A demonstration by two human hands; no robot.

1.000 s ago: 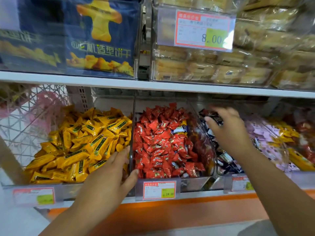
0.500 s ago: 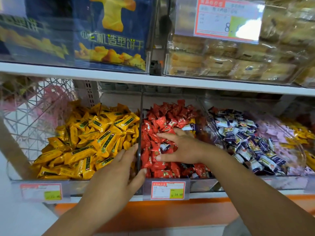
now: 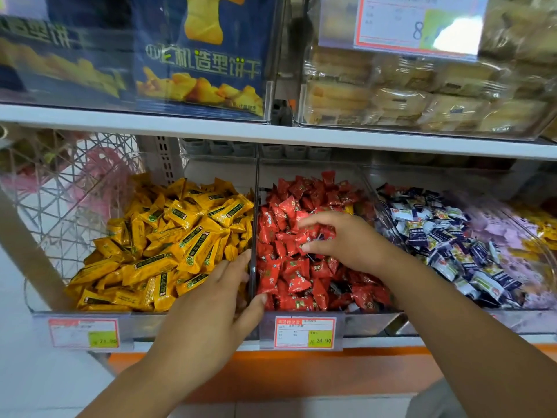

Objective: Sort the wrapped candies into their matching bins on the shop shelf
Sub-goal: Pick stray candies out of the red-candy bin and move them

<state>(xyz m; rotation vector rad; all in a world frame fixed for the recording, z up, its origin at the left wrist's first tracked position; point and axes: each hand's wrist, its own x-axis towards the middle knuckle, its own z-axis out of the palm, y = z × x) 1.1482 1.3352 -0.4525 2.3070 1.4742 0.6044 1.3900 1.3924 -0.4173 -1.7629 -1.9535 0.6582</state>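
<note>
The left hand [image 3: 211,300] lies with straight fingers along the divider [image 3: 252,230] between the yellow candies [image 3: 168,236] and the red candies [image 3: 289,276], its thumb on the red side. The right hand [image 3: 346,239] is in the red bin [image 3: 361,322] (the middle one), its fingers curled and pinching red candies atop the pile. Blue-white candies [image 3: 446,236] fill the bin beside it.

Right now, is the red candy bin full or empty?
Full: red candies cover the whole bin, heaped high toward the back, hiding its bottom.
</note>
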